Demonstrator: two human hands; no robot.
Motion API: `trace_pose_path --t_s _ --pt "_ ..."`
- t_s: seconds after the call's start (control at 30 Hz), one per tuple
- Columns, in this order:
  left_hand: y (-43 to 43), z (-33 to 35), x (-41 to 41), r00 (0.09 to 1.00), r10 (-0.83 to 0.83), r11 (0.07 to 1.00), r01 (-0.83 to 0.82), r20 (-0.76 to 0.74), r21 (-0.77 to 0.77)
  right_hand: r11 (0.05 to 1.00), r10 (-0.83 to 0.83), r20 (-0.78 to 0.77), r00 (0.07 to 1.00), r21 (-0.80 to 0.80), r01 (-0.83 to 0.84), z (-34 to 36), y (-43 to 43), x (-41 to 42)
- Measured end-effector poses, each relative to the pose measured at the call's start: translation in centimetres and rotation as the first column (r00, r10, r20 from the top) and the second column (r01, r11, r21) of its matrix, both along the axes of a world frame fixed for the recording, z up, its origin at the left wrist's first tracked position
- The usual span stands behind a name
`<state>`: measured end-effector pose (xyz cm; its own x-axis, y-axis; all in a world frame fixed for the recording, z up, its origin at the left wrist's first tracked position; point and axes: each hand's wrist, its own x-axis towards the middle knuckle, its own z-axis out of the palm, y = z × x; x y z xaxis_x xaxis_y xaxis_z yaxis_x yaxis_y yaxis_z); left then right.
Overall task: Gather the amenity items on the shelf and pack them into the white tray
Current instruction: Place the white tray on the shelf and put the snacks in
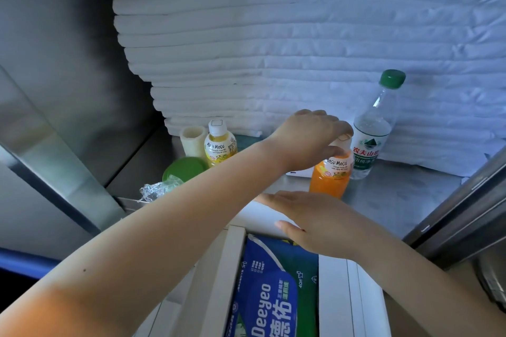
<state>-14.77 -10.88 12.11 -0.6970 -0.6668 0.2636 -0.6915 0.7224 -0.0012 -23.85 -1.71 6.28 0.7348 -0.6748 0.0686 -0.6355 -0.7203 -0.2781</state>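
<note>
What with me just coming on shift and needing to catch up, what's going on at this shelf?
A person is packing amenities. Their left hand grips the cap of the orange drink bottle, which stands on the metal shelf. The right hand rests open on the far end of the white tray. A blue tissue pack already lies in the tray. The yellow drink bottle and water bottle are not yet packed.

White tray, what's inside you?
A blue and green tissue pack lies in the middle slot of the white tray. The right hand covers the pack's far end, so anything beneath it cannot be seen.
</note>
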Motion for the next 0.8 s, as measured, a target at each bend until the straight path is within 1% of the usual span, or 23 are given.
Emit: trace_pose_path --t_s 0.17,0.33,0.43,0.47,0.53,0.6,0.7,0.8 --pt "0.2 -0.7 -0.7 0.996 0.017 1.0 -0.015 -0.088 0.017 1.0 0.001 -0.011 1.0 -0.014 -0.001 0.1 -0.1 -0.1" --pt "0.3 0.0 0.9 0.992 0.034 0.988 -0.015 -0.119 0.152 1.0 0.001 -0.002 1.0 -0.019 -0.001 0.0 0.0 0.0" --pt "-0.2 1.2 4.3 0.982 0.128 0.982 -0.107 -0.136 0.153 1.0 0.005 -0.006 1.0 -0.001 -0.005 0.0 0.0 0.1" --pt "-0.5 1.5 5.7 0.979 0.176 0.977 -0.16 -0.108 0.142 1.0 0.007 -0.006 1.0 0.001 -0.007 0.0 -0.1 0.1" --pt "-0.9 2.0 8.8 0.963 0.27 0.956 -0.269 0.001 0.121 1.0 0.015 -0.004 1.0 0.004 -0.015 -0.1 -0.2 0.0" --pt "-0.9 2.4 11.4 0.935 0.345 0.922 -0.354 0.083 0.156 1.0 0.022 0.002 1.0 0.001 -0.022 -0.1 -0.2 0.0" --pt "-0.6 2.4 13.7 0.906 0.401 0.878 -0.422 0.133 0.225 1.0 0.023 0.003 1.0 0.002 -0.023 -0.2 -0.2 0.0" --pt "-0.1 2.0 15.0 0.892 0.419 0.863 -0.449 0.169 0.232 1.0 0.024 0.001 1.0 0.008 -0.024 -0.1 -0.2 0.0"
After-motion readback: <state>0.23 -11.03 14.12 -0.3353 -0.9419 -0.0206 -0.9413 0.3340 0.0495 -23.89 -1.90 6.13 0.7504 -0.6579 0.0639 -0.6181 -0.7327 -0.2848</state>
